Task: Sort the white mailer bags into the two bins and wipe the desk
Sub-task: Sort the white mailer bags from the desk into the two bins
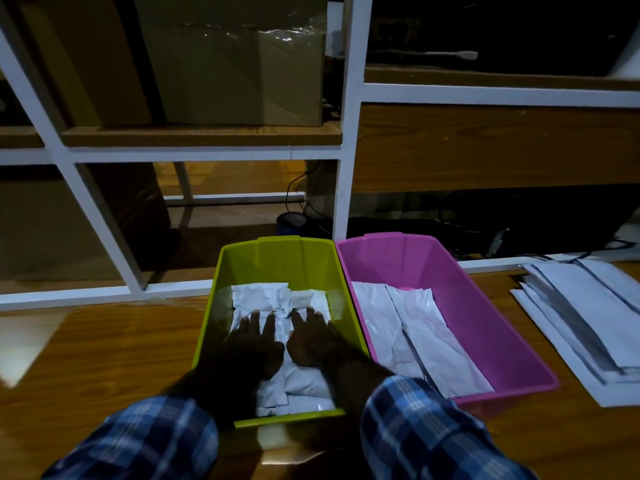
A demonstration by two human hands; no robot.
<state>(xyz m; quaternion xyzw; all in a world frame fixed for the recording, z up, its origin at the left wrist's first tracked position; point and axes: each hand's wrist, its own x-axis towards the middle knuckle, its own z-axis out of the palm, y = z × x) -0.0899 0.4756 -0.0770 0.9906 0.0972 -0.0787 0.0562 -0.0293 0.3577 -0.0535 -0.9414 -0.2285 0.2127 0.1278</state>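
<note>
A green bin [277,258] stands on the wooden desk [104,348] in front of me, with small white mailer bags [277,296] piled inside. My left hand [254,341] and my right hand [311,337] lie flat on that pile, palms down, fingers spread, gripping nothing. Touching the green bin's right side is a pink bin [485,306] that holds larger white mailer bags [415,327] laid lengthwise. A loose stack of big white mailer bags [588,323] lies on the desk to the right of the pink bin.
A white metal shelf frame [349,168] rises right behind the desk, with cardboard boxes [242,64] on its wooden shelves. Cables and a dark blue can [291,223] sit low behind the bins. Bare desk wood shows to the left of the green bin.
</note>
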